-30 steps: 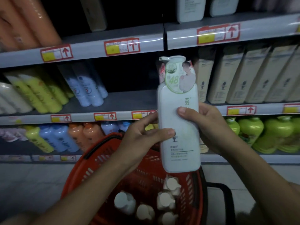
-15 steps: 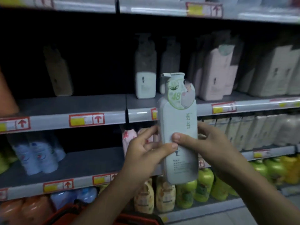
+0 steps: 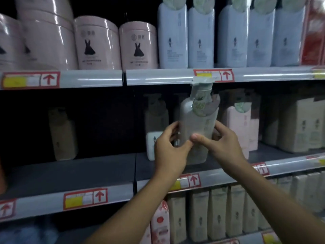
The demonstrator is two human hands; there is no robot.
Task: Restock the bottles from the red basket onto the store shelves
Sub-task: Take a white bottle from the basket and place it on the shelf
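Observation:
A tall white pump bottle with a round green tag at its neck is upright in both my hands, just above the dark middle shelf. My left hand grips its lower left side. My right hand grips its right side, thumb across the front. The pump head reaches the edge of the shelf above. The red basket is out of view.
Behind the bottle stand a similar white pump bottle and a pink one. A beige bottle stands alone at the left. Pink tubs and pale bottles fill the top shelf; beige bottles line the shelf below.
Both hands lifted the bottle from above the red basket up to the middle shelf. The view rose with it, and the basket dropped out of sight.

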